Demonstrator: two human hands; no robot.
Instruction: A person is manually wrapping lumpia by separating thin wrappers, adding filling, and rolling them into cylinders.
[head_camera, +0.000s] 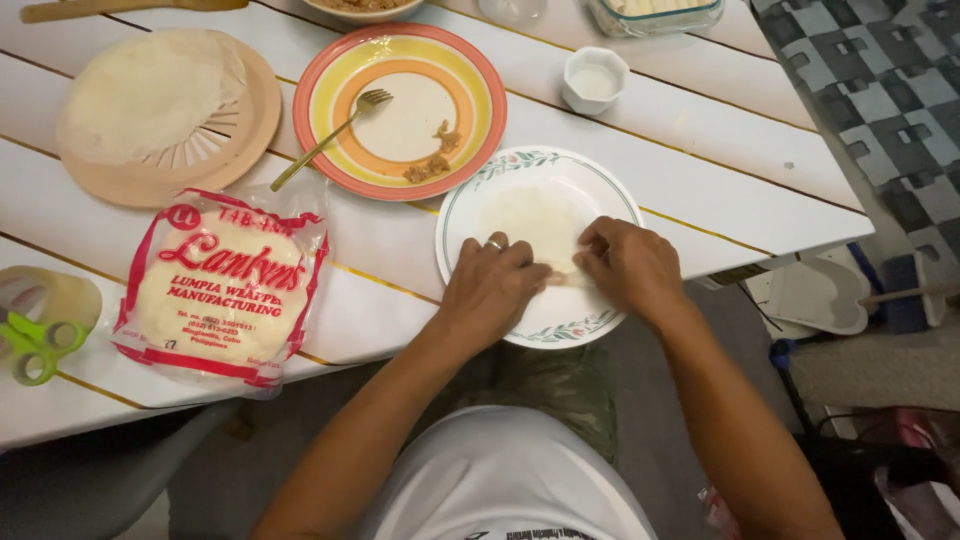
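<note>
A thin, pale, almost see-through wrapper (540, 225) is spread flat on a white plate (612, 190) with a leafy border, which stands at the near edge of the tabletop (700, 150). The near edge of the wrapper is being pressed and folded by both hands. The left hand (490, 285), with a ring on one finger, is laid with curled fingers on the wrapper; the right hand (630, 265) is beside it, the fingertips meeting over a small fold. How tightly each grip is closed on the wrapper cannot be told, because the fingertips are hidden. The fold under the fingers is seen to run from left to right, along the near edge of the tabletop.

Behind the plate, toward the far edge, a striped orange and yellow plate (330, 120) with a fork (335, 135) and crumbs of filling is placed. At the left far corner a stack of wrappers (140, 95) is kept on a round tan dish (255, 130). A plastic bag of wrappers (225, 290) lies at the left near edge, green scissors (35, 345) beside it. A small white cup (594, 80) stands farther back. The tabletop is white, with thin yellow lines. A checked floor (880, 90) is seen at the right.
</note>
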